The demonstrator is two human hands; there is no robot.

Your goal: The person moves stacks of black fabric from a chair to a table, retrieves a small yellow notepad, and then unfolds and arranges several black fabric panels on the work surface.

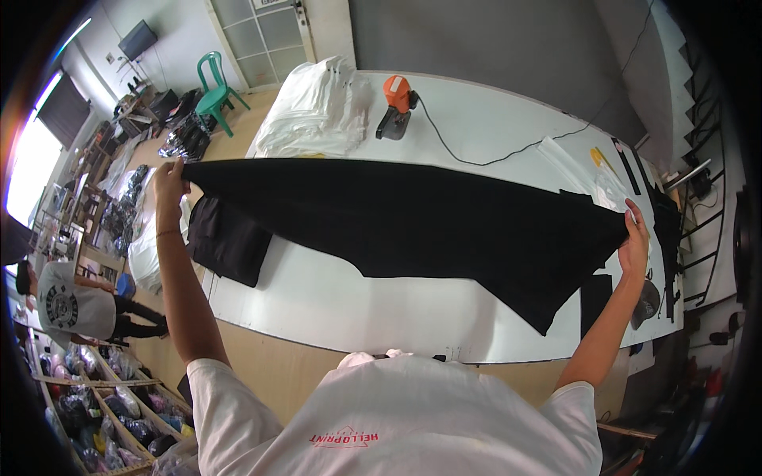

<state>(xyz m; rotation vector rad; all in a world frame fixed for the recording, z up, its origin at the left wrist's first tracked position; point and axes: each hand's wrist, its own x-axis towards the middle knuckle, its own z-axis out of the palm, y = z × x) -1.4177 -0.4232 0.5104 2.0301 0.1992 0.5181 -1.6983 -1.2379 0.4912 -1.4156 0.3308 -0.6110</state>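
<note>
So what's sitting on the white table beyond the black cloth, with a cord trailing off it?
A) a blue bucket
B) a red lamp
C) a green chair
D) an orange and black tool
D: an orange and black tool rests on the white table beside the stack of white fabric, its cord running right.

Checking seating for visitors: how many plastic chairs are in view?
1: a green chair on the floor beyond the white table's far left corner. Others may be hidden behind the clutter there.
</note>
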